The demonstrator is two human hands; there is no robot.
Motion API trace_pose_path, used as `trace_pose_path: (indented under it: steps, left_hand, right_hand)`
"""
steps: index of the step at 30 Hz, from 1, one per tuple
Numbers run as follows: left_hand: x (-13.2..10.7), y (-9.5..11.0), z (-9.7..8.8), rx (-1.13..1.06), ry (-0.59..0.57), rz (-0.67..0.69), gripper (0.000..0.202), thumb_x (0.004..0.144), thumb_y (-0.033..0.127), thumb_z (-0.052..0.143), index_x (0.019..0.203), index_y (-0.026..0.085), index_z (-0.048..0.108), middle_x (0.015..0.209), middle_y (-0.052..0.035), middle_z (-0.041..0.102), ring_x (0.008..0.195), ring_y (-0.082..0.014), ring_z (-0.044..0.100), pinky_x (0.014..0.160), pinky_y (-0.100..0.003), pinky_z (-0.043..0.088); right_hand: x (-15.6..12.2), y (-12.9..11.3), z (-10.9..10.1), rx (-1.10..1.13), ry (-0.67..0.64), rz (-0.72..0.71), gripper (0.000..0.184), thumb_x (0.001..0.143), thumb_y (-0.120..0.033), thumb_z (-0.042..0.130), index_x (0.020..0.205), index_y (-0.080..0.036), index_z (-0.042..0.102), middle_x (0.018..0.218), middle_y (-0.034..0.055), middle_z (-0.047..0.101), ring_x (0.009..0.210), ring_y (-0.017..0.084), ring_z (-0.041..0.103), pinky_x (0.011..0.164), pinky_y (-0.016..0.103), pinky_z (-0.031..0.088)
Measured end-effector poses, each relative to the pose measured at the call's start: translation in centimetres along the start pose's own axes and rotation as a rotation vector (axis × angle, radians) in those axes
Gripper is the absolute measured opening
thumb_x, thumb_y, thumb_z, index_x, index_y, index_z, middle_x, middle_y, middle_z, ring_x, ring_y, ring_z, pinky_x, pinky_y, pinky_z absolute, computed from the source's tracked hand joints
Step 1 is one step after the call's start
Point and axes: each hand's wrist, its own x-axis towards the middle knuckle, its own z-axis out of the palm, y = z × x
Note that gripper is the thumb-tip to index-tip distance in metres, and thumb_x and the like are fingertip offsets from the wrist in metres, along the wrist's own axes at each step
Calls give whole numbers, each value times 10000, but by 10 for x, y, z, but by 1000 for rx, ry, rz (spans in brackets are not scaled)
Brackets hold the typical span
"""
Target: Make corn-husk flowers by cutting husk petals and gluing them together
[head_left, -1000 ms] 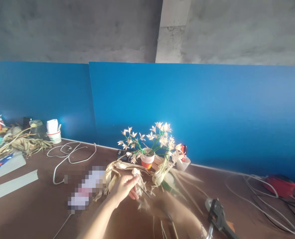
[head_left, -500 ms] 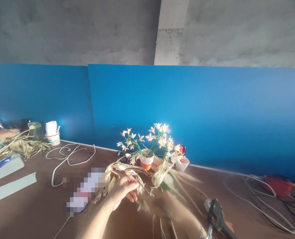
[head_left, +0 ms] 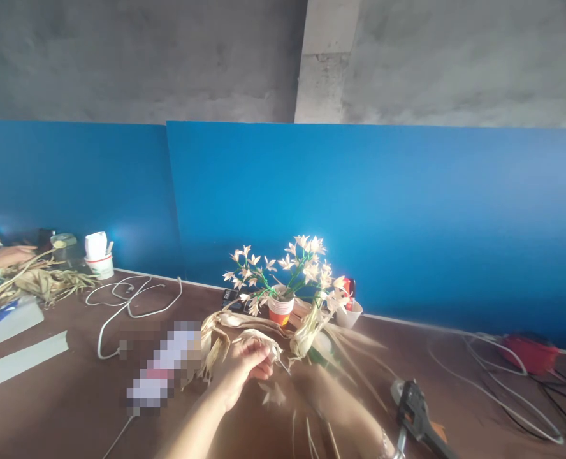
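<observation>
My left hand [head_left: 245, 368] reaches in from the bottom edge, its fingers pinched on a pale dried husk piece [head_left: 264, 341] above the brown table [head_left: 72, 395]. Loose dried husks [head_left: 216, 344] lie just behind it. My right forearm [head_left: 347, 411] comes in from the lower right and is smeared by motion. Its hand blurs into the husks near the left hand, so its fingers cannot be made out. Behind both stands a red and white paper cup [head_left: 281, 310] holding husk flowers [head_left: 292, 261] on green stems.
A black hand tool [head_left: 414, 409] lies at lower right, with white cables [head_left: 503, 395] and a red object [head_left: 530, 354] beyond. More white cable [head_left: 130, 305] and a husk pile [head_left: 39, 280] lie left, where another person's hand [head_left: 3, 256] shows. Blue panels [head_left: 407, 210] back the table.
My left hand has curled tighter on the husk piece and drawn it down slightly. The right arm stays blurred beside it. The view has drifted a little.
</observation>
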Motion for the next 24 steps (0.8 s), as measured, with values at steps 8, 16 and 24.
trace_pose_path:
  steps: [8, 16, 24]
  left_hand:
    - [-2, -2, 3, 2, 20, -17, 241, 621, 288, 843, 733, 143, 688, 707, -31, 741, 657, -151, 702, 635, -234, 542]
    - [0, -7, 1, 16, 52, -11, 249, 621, 315, 838, 731, 139, 700, 715, -42, 740, 691, -173, 709, 676, -268, 561]
    - [0, -9, 1, 4, 59, -15, 240, 615, 298, 836, 737, 143, 699, 715, -41, 738, 693, -179, 712, 692, -284, 567]
  right_hand:
    - [2, -2, 0, -145, 22, -36, 192, 668, -318, 738, 754, -152, 691, 652, 14, 592, 616, 148, 502, 562, 260, 417]
    - [4, 5, 0, -275, 82, -25, 194, 714, -319, 693, 807, -150, 710, 620, 0, 597, 592, 129, 481, 552, 234, 386]
    - [7, 11, 2, -460, 175, -74, 193, 763, -328, 632, 772, -158, 723, 643, 11, 657, 588, 133, 515, 550, 222, 394]
